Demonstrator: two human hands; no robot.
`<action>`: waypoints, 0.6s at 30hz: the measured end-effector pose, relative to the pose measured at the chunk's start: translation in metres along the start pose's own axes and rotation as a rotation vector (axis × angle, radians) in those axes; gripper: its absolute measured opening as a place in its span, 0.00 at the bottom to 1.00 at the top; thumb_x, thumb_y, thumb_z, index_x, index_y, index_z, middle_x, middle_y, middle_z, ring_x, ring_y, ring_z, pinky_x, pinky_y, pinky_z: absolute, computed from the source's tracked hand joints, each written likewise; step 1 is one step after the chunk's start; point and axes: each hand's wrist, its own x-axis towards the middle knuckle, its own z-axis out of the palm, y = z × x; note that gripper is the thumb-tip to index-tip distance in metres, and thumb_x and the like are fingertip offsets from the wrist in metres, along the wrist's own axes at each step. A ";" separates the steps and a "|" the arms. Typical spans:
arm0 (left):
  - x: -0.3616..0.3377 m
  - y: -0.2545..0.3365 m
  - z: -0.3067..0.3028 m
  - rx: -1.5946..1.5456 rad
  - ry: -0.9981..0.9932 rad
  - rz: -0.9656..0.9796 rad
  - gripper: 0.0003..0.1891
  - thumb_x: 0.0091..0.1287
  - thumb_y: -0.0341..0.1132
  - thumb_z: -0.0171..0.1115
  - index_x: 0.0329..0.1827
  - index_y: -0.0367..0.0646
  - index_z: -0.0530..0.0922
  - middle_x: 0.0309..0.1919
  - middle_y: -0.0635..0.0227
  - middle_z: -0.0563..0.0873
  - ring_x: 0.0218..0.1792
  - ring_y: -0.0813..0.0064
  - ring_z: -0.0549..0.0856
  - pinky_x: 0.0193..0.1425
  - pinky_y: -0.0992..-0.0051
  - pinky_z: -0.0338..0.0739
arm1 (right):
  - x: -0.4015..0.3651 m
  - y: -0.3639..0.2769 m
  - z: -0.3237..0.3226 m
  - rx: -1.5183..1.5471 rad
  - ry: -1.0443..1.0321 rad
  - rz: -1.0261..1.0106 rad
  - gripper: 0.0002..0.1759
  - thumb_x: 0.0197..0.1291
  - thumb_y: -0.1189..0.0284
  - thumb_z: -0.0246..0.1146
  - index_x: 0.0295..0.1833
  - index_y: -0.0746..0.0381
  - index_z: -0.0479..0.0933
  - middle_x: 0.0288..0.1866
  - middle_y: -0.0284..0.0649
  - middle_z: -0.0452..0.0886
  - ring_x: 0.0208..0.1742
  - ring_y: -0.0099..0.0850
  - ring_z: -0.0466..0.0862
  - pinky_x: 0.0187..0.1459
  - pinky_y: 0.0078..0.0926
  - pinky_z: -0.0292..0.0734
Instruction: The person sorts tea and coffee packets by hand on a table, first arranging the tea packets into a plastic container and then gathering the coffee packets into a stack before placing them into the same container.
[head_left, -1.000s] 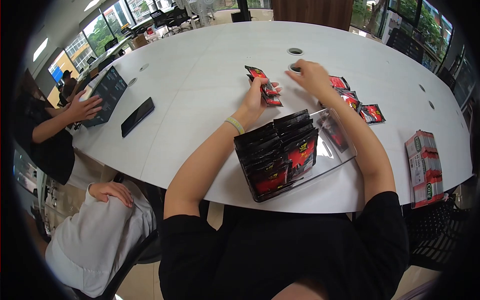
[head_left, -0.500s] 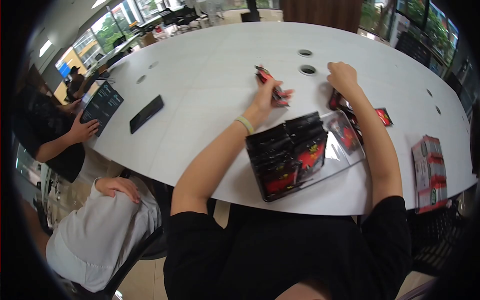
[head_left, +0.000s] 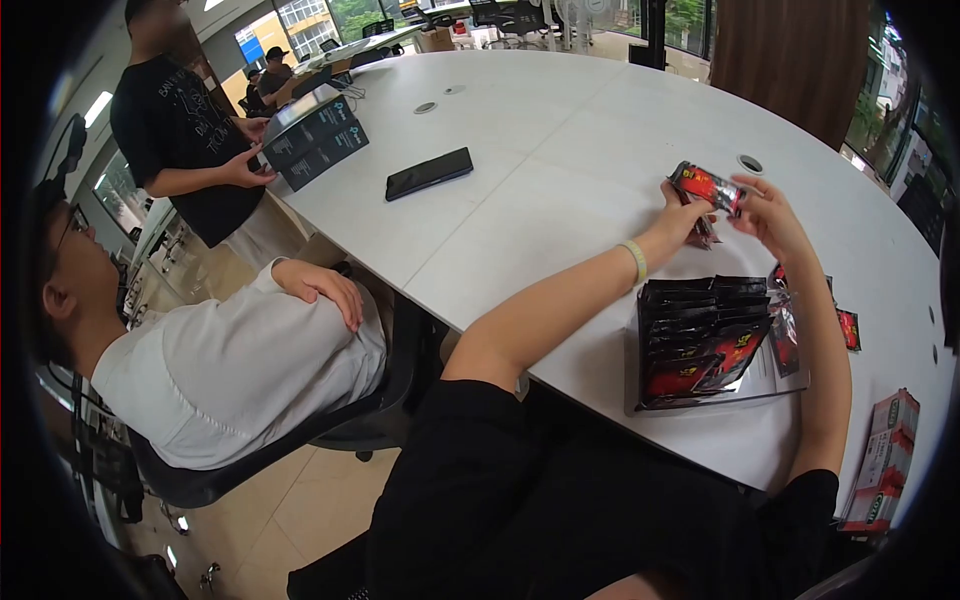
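My left hand [head_left: 676, 226], with a pale wristband, is closed around a few red-and-black sachets [head_left: 704, 186] above the table. My right hand [head_left: 778, 224] is at the right end of the uppermost sachet, its fingers curled around that end. Below them, a clear plastic box [head_left: 730, 398] stands near the table edge. A row of black-and-red sachets [head_left: 700, 335] stands upright in its left part. More sachets [head_left: 848, 328] lie on the table right of the box, partly hidden by my right forearm.
A red-and-grey carton [head_left: 880, 460] lies at the right edge. A black phone [head_left: 430, 174] rests on the white table [head_left: 520, 240]. At left, a standing person holds a dark box [head_left: 316, 142]. Another person in a white shirt [head_left: 240, 370] sits close on my left.
My view has turned left. My right hand has moved from the loose sachets to my left hand, and a sachet now lies between both hands.
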 end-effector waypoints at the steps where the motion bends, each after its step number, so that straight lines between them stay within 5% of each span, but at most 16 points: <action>1: 0.000 -0.002 -0.003 0.017 -0.005 0.007 0.30 0.56 0.32 0.59 0.53 0.49 0.47 0.43 0.58 0.68 0.41 0.67 0.78 0.36 0.65 0.80 | -0.004 -0.003 0.012 -0.030 0.026 0.080 0.19 0.55 0.80 0.53 0.55 0.67 0.65 0.30 0.35 0.77 0.22 0.18 0.77 0.35 0.19 0.80; 8: 0.005 -0.010 -0.006 0.063 0.024 0.022 0.25 0.53 0.33 0.55 0.49 0.51 0.50 0.28 0.68 0.70 0.27 0.75 0.76 0.28 0.72 0.77 | 0.003 0.027 0.004 0.088 -0.117 0.141 0.11 0.57 0.77 0.54 0.46 0.66 0.68 0.26 0.36 0.77 0.25 0.21 0.80 0.31 0.17 0.78; 12: -0.002 -0.004 -0.001 0.088 0.054 0.041 0.25 0.52 0.35 0.56 0.48 0.50 0.52 0.33 0.65 0.69 0.30 0.75 0.74 0.27 0.72 0.75 | -0.005 0.023 0.020 0.122 -0.053 0.176 0.11 0.57 0.78 0.53 0.46 0.65 0.67 0.25 0.36 0.77 0.25 0.22 0.80 0.30 0.16 0.79; 18: 0.009 -0.014 -0.010 0.140 0.046 0.198 0.41 0.50 0.36 0.60 0.62 0.50 0.41 0.40 0.66 0.67 0.40 0.75 0.70 0.41 0.72 0.71 | -0.008 0.026 0.022 0.167 0.002 0.139 0.14 0.56 0.81 0.51 0.50 0.67 0.66 0.27 0.36 0.77 0.25 0.22 0.80 0.29 0.13 0.80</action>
